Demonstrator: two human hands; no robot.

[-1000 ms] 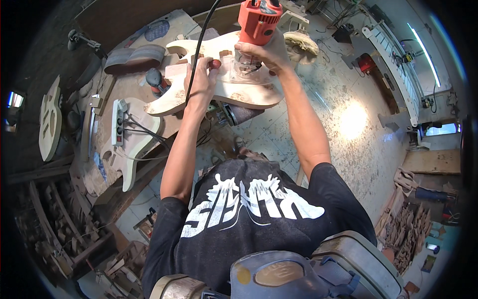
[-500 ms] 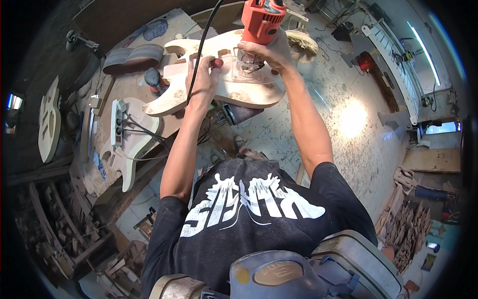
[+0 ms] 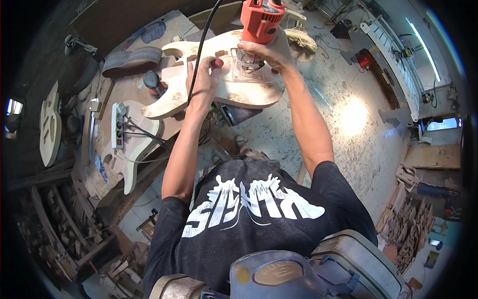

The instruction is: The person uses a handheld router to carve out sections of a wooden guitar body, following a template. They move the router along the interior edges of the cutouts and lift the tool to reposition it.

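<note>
Bright overall, daylight-toned. Strong glare patch on the pale floor, blown out to white. Long tube light at upper right, also overexposed. Small bright window at far left edge. Left side dim: shelving and lower-left corner sunk in shadow, detail muddy. Soft shadow under the unfinished guitar body on the counter. Heavy fisheye bend: straight edges curve toward the rim, black vignette all round. Centre reasonably sharp; rim soft and smeared. Grey gear at bottom edge close and out of focus.
</note>
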